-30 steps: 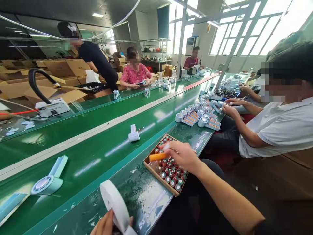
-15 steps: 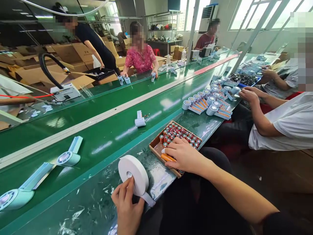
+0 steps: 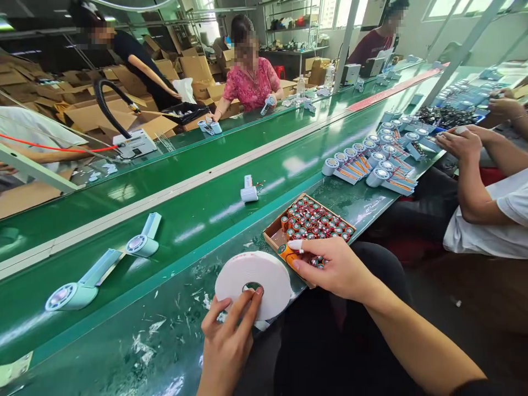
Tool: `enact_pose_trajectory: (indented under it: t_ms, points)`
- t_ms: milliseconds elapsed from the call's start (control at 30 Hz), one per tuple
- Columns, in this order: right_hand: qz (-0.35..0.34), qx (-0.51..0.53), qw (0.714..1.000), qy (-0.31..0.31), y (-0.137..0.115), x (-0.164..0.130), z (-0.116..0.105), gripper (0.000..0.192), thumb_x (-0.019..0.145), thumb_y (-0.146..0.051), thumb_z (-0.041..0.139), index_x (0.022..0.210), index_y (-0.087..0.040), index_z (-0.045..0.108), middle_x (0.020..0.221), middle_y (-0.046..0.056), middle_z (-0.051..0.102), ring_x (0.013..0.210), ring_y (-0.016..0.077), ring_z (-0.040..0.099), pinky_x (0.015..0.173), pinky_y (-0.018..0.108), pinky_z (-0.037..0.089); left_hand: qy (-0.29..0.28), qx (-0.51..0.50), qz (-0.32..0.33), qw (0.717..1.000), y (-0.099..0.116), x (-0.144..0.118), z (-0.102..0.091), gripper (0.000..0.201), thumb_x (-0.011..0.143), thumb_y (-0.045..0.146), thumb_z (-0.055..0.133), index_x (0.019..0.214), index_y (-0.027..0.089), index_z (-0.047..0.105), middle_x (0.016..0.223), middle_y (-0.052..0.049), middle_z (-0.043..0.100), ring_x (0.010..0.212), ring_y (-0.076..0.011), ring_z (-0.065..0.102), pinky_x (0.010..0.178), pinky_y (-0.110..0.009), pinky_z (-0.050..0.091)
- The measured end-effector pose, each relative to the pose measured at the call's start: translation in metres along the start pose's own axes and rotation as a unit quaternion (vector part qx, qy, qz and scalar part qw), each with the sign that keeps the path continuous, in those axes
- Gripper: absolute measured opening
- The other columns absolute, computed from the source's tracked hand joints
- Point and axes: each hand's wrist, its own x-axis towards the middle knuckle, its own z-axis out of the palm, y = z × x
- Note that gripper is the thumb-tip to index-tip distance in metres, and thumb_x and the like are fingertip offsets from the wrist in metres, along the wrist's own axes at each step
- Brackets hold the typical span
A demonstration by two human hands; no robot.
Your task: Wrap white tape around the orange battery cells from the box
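A large roll of white tape (image 3: 231, 275) lies tilted on the worktop in front of me. My left hand (image 3: 233, 327) grips it, with fingertips in the core hole. My right hand (image 3: 334, 269) is closed on an orange battery (image 3: 286, 254) at the near-left part of a shallow cardboard box (image 3: 270, 239). Something white covers a fingertip of that hand, and a small white connector shows beside it. Several orange batteries (image 3: 317, 217) with red wires stand upright in the box. The right hand hides part of the box's near side.
A green conveyor belt (image 3: 185, 264) runs beyond the worktop, carrying pale blue handheld fan parts (image 3: 72, 296) and a white-blue fan body (image 3: 249, 193). Many fan housings (image 3: 377, 176) lie to the right, by a co-worker's hands (image 3: 462, 143). Other people sit or stand across the belt.
The tape roll has tipped from nearly upright to a flatter angle, its face toward me. My right hand has raised the orange battery slightly. The view has shifted left.
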Motion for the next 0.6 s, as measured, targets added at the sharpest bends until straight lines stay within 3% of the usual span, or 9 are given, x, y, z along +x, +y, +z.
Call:
enact_pose_trajectory:
  t_ms: [167, 267, 300, 367, 433, 533, 600]
  points:
    - [-0.019, -0.056, 0.995, -0.077, 0.001, 0.004, -0.006, 0.024, 0.097, -0.028, 0.06, 0.112, -0.017, 0.076, 0.089, -0.001, 0.071, 0.077, 0.0091, 0.063, 0.072, 0.022, 0.043, -0.031, -0.01, 0.073, 0.997, -0.002, 0.016, -0.015, 0.04, 0.098, 0.01, 0.054, 0.13, 0.028, 0.069, 0.129, 0.009, 0.068, 0.114, -0.0211, 0.051, 0.124, -0.044, 0.031]
    - [0.017, -0.08, 0.985, -0.154, 0.008, 0.003, -0.012, 0.028, 0.096, -0.036, 0.066, 0.116, -0.018, 0.074, 0.088, 0.0, 0.071, 0.078, 0.0123, 0.063, 0.071, 0.025, 0.041, -0.042, -0.002, 0.114, 0.993, -0.008, 0.024, -0.023, 0.039, 0.1, 0.013, 0.052, 0.132, 0.027, 0.069, 0.134, 0.012, 0.065, 0.114, -0.0199, 0.052, 0.127, -0.048, 0.03]
    - [0.046, -0.061, 0.983, -0.17, 0.012, 0.002, -0.012, 0.025, 0.094, -0.036, 0.068, 0.112, -0.019, 0.075, 0.087, 0.0, 0.071, 0.077, 0.0125, 0.063, 0.07, 0.025, 0.041, -0.048, 0.003, 0.132, 0.99, -0.009, 0.027, -0.025, 0.04, 0.1, 0.011, 0.051, 0.133, 0.027, 0.068, 0.136, 0.012, 0.064, 0.115, -0.0193, 0.052, 0.128, -0.048, 0.029]
    - [0.12, 0.072, 0.977, -0.163, 0.019, -0.002, -0.004, 0.02, 0.09, -0.033, 0.072, 0.102, -0.018, 0.076, 0.088, 0.001, 0.072, 0.078, 0.0138, 0.065, 0.071, 0.024, 0.046, -0.059, 0.013, 0.157, 0.986, -0.009, 0.031, -0.026, 0.043, 0.1, 0.009, 0.05, 0.135, 0.027, 0.066, 0.139, 0.013, 0.062, 0.115, -0.0176, 0.053, 0.13, -0.048, 0.027]
    - [0.185, 0.282, 0.939, -0.068, 0.024, -0.007, 0.013, 0.025, 0.085, -0.035, 0.078, 0.102, -0.016, 0.076, 0.1, 0.005, 0.073, 0.091, 0.0178, 0.07, 0.08, 0.025, 0.054, -0.06, 0.015, 0.147, 0.987, -0.004, 0.033, -0.023, 0.041, 0.102, 0.013, 0.048, 0.137, 0.027, 0.065, 0.138, 0.012, 0.062, 0.115, -0.0177, 0.053, 0.131, -0.05, 0.024]
    - [0.21, 0.505, 0.812, 0.202, 0.023, -0.016, 0.046, 0.046, 0.077, -0.039, 0.087, 0.116, -0.018, 0.072, 0.117, 0.008, 0.071, 0.107, 0.0203, 0.069, 0.092, 0.028, 0.057, -0.037, -0.009, 0.105, 0.994, 0.008, 0.03, -0.012, 0.045, 0.103, 0.025, 0.051, 0.147, 0.027, 0.057, 0.131, 0.006, 0.067, 0.11, -0.0204, 0.053, 0.127, -0.051, 0.028]
    - [0.206, 0.563, 0.734, 0.32, 0.018, -0.021, 0.064, 0.051, 0.075, -0.035, 0.09, 0.12, -0.021, 0.07, 0.119, 0.007, 0.07, 0.106, 0.0188, 0.069, 0.091, 0.027, 0.057, -0.025, -0.016, 0.126, 0.992, 0.014, 0.026, -0.002, 0.057, 0.099, 0.024, 0.058, 0.155, 0.026, 0.048, 0.128, 0.002, 0.069, 0.107, -0.0203, 0.056, 0.121, -0.043, 0.038]
